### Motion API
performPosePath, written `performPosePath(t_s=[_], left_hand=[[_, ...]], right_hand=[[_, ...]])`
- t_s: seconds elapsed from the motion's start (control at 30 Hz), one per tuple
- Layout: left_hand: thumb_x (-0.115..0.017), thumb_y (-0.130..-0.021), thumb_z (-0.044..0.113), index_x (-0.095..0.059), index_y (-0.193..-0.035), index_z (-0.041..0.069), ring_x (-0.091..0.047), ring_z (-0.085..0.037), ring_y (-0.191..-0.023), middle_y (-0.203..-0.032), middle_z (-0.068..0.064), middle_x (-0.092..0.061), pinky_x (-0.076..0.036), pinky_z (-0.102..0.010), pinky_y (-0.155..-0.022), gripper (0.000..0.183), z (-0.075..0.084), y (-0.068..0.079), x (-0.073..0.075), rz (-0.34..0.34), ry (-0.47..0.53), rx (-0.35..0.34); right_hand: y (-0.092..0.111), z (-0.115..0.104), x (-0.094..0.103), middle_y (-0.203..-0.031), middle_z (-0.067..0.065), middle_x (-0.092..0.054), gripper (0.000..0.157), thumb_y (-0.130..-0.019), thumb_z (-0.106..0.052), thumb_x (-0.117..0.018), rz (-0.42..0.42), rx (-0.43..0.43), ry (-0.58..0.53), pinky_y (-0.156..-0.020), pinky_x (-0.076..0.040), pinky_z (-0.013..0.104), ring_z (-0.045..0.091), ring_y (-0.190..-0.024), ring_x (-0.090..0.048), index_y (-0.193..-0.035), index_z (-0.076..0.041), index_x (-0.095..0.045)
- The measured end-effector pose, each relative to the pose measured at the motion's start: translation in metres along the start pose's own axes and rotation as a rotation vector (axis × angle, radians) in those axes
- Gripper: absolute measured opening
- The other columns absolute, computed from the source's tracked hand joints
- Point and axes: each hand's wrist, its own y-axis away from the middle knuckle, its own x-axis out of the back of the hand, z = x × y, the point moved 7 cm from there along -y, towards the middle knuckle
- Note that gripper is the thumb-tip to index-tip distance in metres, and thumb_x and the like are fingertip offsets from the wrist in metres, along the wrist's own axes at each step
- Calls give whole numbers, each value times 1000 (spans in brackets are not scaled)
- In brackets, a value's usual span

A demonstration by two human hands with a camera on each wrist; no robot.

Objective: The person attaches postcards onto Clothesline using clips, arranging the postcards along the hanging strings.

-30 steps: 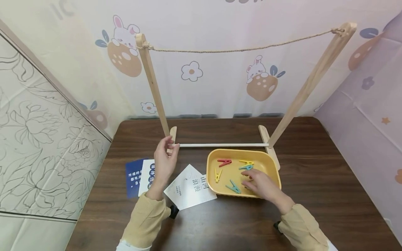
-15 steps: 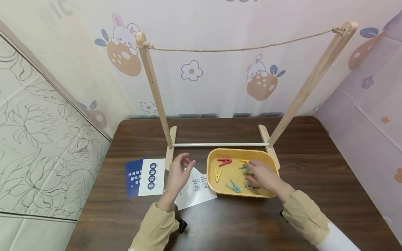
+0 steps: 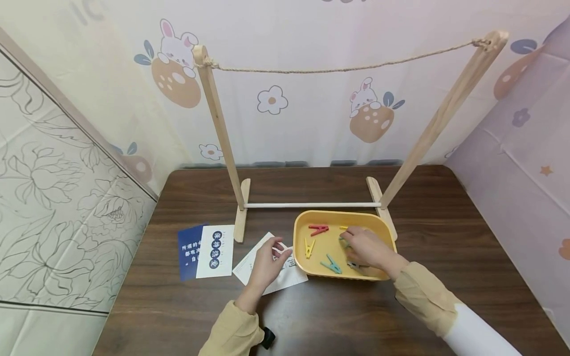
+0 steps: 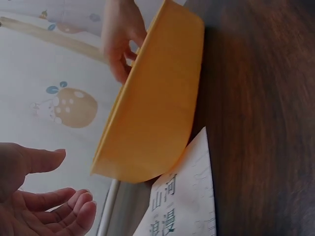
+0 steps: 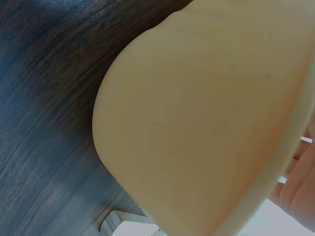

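Note:
My right hand [image 3: 367, 247] reaches down inside the yellow tray [image 3: 311, 272], its fingertips at a teal clothespin [image 3: 344, 243] that they partly cover. Whether they pinch it I cannot tell; in the right wrist view the tray wall [image 5: 197, 123] hides most of the fingers. My left hand [image 3: 268, 262] hovers over the white cards [image 3: 291, 277] left of the tray. Thumb and fingers stand apart with nothing between them, as the left wrist view also shows for that hand [image 4: 44, 191]. A red clothespin [image 3: 318, 230], a yellow one [image 3: 308, 248] and another teal one [image 3: 331, 264] lie in the tray.
Behind the tray stands a wooden frame [image 3: 218, 123] with a slack rope [image 3: 303, 71] between its posts and a white rod [image 3: 311, 205] low down. On the left, a white card [image 3: 214, 251] overlaps a blue card [image 3: 189, 254]. A grey clothespin [image 3: 356, 267] lies near the right palm.
My left hand has moved from the frame's left post rightward and nearer, over the white cards. The right hand has closed in on the teal clothespin, which has shifted slightly.

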Motion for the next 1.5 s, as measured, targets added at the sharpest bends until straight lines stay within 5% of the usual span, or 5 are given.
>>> performPosePath(t_s=[0.57,0.87,1.5], left_hand=[[-65,-79,9,-53,-103,-11,-55,-15,-59,-72,-7,-57,-44,-19,-49,34,-9,14,-31,-87,104,44],[-65,-79,7,-53,-101,-12,-54,-11,-52,-67,-6,-57,-43,-19,-44,31,-9,15,-34,-57,124,59],[-67,-78,10,-53,-94,-9,-52,-10,-54,-66,-4,-57,-42,-18,-45,30,-15,18,-36,-31,163,92]], right_hand=[[-7,4,-21,-93,12,-53,40,-66,-17,-76,-109,-23,64,-63,-45,42,27,-86,-51,-99,0,-59],[-10,4,-23,-87,10,-51,25,-70,-10,-72,-59,-1,101,-61,-44,40,25,-81,-50,-91,-2,-60],[-21,6,-31,-79,10,-51,8,-75,5,-62,-85,-10,101,-64,-46,39,26,-75,-52,-79,-1,-59]])
